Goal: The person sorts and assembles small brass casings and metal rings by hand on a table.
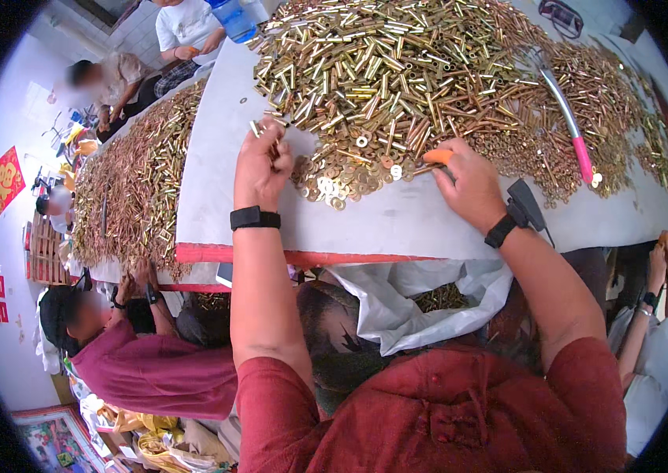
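Note:
My left hand (264, 165) is raised over the near left side of the heap, its fingers curled around small metal tubes (254, 128). The brass-coloured tubes (365, 75) are piled high on the pale tabletop. Flat round washers (342, 180) lie spread along the near edge of the pile, between my two hands. My right hand (472, 185) is at the right end of these washers, fingers closed, with an orange finger cover (438, 157) on one of them. What its fingertips pinch, if anything, is hard to see. Black bands are around both wrists.
A curved metal tool with a pink handle (582, 160) rests on the right of the heap, near small nuts (519, 158). An open white sack (373, 315) hangs below the red table edge (310, 258). Co-workers sit around a second heaped table (125, 173) at left; another person's hands (665, 256) are at right.

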The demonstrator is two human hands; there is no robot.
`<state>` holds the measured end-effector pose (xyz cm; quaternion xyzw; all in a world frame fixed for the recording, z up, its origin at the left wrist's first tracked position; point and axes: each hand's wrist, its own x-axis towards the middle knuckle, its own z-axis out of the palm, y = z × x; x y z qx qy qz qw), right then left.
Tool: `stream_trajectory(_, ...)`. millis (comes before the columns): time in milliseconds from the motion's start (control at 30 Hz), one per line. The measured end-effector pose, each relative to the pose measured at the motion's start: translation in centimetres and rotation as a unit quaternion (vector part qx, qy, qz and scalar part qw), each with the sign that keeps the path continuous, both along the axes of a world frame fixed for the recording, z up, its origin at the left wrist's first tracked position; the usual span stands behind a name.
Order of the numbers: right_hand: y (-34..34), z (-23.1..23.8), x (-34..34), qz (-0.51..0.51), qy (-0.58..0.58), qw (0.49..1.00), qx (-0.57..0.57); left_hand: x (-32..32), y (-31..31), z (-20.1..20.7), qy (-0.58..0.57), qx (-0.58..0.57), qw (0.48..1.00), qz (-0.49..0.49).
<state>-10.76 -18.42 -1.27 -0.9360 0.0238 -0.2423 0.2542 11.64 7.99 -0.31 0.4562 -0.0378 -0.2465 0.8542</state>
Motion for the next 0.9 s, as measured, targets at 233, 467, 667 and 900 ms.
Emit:
stream_trajectory(233, -0.4, 0.0, 0.1, 0.004, -0.007, 1.0, -0.02, -3.5, -3.4, 0.8, -0.441, 0.54, 0.716, -0.032)
stream_trajectory(467, -0.3, -0.2, 0.2, -0.015, 0.008, 1.0, -0.009, -3.5, -3.7, -0.1, -0.455, 0.513, 0.725, 0.068)
stream_trajectory(667, -0.8, -0.1, 0.0, -0.037, 0.056, 0.998, 0.004, -9.4, -5.6, 1.9, 0.074, -0.103, 0.992, -0.009)
stream_trajectory(900, -0.8, -0.5, 0.2, -0.031, 0.011, 0.998, 0.063, -10.8, -7.2, 1.7, 0.152, -0.203, 0.964, -0.075)
